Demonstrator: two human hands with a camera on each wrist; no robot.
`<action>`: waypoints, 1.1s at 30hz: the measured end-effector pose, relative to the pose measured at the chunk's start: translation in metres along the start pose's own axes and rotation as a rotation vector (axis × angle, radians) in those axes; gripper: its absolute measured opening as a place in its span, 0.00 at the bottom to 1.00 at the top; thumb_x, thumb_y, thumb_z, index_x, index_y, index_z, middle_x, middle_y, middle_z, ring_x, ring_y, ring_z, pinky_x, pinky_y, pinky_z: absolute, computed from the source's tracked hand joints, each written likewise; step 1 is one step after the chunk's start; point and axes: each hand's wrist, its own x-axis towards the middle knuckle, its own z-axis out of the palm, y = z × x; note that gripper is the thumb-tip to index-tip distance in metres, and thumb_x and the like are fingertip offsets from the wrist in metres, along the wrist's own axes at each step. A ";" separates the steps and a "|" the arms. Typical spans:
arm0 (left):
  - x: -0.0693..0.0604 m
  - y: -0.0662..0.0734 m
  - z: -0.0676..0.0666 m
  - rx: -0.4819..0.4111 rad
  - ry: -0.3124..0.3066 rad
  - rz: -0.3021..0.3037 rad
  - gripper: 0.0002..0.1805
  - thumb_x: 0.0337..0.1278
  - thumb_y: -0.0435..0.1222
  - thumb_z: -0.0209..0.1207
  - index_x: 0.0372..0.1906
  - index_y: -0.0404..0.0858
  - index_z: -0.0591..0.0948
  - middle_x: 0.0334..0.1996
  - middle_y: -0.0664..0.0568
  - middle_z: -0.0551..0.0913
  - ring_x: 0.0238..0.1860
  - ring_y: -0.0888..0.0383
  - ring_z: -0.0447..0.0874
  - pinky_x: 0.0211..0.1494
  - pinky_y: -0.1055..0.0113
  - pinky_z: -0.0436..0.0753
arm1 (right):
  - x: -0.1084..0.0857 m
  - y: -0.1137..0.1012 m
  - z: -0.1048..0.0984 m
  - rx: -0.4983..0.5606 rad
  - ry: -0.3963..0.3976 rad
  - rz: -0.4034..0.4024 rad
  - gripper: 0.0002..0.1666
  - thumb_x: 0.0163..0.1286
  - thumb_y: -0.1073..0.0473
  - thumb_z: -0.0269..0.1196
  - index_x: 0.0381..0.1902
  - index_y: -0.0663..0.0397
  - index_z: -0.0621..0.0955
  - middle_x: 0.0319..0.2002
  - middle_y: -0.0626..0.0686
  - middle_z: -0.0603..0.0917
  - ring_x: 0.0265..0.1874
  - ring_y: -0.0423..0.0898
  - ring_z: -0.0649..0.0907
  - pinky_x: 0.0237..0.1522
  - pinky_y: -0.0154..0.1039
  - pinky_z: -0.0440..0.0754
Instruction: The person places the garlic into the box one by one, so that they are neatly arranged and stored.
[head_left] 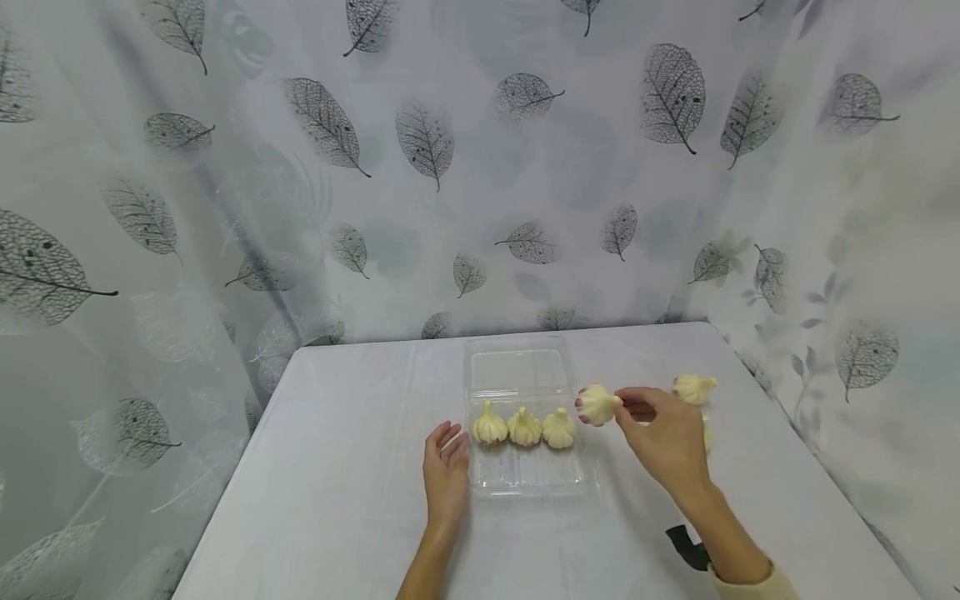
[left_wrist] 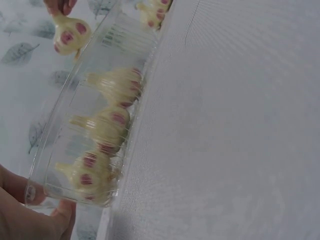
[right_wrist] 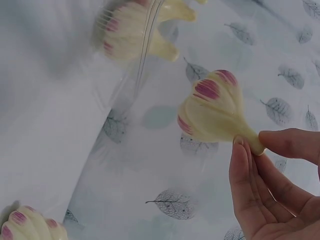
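Right hand (head_left: 669, 435) pinches garlic bulb (head_left: 596, 405) by stem, thumb against fingertips; bulb held clear of tabletop (head_left: 352, 500), fat end out to left of that hand. Clear plastic container (head_left: 528, 475) between hands, opened out, far half stretching beyond them; three bulbs (head_left: 524, 428) inside in row. Left hand (head_left: 446, 479), fingers loosely extended, rests against container's left side. More bulbs (head_left: 693, 389) past right hand, one partly hidden behind it. Leaf-print curtain (head_left: 480, 167) beyond both hands.
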 end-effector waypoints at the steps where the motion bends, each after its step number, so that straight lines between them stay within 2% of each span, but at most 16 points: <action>1: 0.000 0.000 0.000 -0.005 -0.002 -0.001 0.27 0.73 0.23 0.55 0.73 0.30 0.66 0.66 0.36 0.74 0.67 0.40 0.76 0.69 0.55 0.80 | -0.001 -0.001 0.001 0.003 -0.004 -0.002 0.11 0.58 0.68 0.76 0.40 0.58 0.90 0.33 0.50 0.91 0.29 0.46 0.89 0.34 0.19 0.81; 18: 0.001 -0.002 0.000 -0.003 0.013 -0.013 0.27 0.71 0.21 0.55 0.72 0.31 0.67 0.65 0.36 0.75 0.67 0.40 0.77 0.70 0.51 0.80 | -0.016 -0.006 0.015 0.015 -0.075 -0.018 0.10 0.59 0.67 0.76 0.39 0.56 0.89 0.32 0.46 0.90 0.28 0.42 0.89 0.32 0.21 0.82; 25: 0.001 -0.001 0.000 0.006 0.009 -0.005 0.27 0.71 0.20 0.55 0.72 0.31 0.67 0.65 0.36 0.75 0.66 0.40 0.77 0.69 0.53 0.80 | -0.021 -0.010 0.021 0.010 -0.104 -0.032 0.09 0.60 0.66 0.76 0.39 0.57 0.89 0.31 0.47 0.90 0.28 0.42 0.88 0.30 0.38 0.90; 33: 0.002 -0.001 -0.001 -0.010 0.003 -0.015 0.27 0.71 0.19 0.53 0.72 0.30 0.67 0.65 0.35 0.75 0.67 0.39 0.77 0.70 0.57 0.80 | -0.025 -0.008 0.026 -0.002 -0.125 -0.035 0.09 0.60 0.65 0.77 0.39 0.57 0.89 0.30 0.46 0.89 0.27 0.40 0.88 0.30 0.40 0.90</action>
